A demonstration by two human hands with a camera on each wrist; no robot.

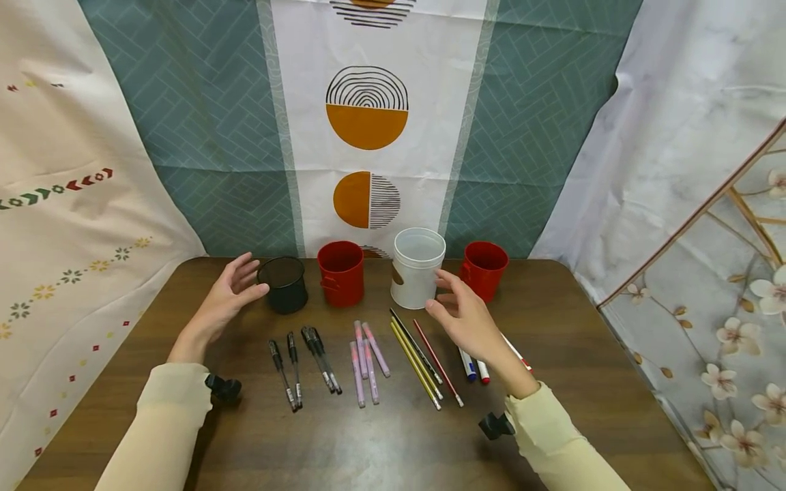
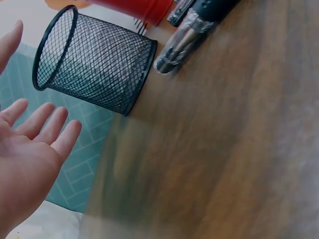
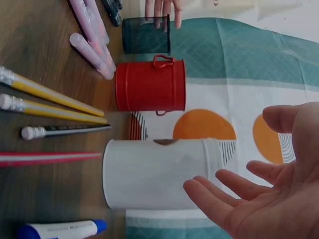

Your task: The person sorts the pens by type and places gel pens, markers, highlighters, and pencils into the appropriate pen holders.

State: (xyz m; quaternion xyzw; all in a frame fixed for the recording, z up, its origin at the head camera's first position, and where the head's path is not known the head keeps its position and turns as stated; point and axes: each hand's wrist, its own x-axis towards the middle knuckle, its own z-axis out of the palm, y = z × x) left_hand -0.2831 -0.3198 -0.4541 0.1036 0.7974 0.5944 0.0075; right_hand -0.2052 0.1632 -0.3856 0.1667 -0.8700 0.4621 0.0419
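Note:
My left hand (image 1: 222, 300) is raised beside the black mesh cup (image 1: 284, 286), fingers spread and nothing in them. In the left wrist view its fingertips point toward the mesh cup (image 2: 99, 62). My right hand (image 1: 469, 317) hovers in front of the white canister (image 1: 417, 273), thumb and fingers apart, holding nothing. In the right wrist view the white canister (image 3: 154, 174) stands just past the fingertips. A red cup (image 1: 341, 276) with a small handle stands between mesh cup and canister. Another red cup (image 1: 485, 267) is at the right, partly overlapped by my right hand.
On the wooden table (image 1: 368, 450) lie several black pens (image 1: 319, 358), several pink pens (image 1: 366, 365), several pencils (image 1: 420, 358), and blue and red markers (image 1: 468, 367) partly behind my right forearm. A patterned curtain (image 1: 381, 150) hangs behind the table.

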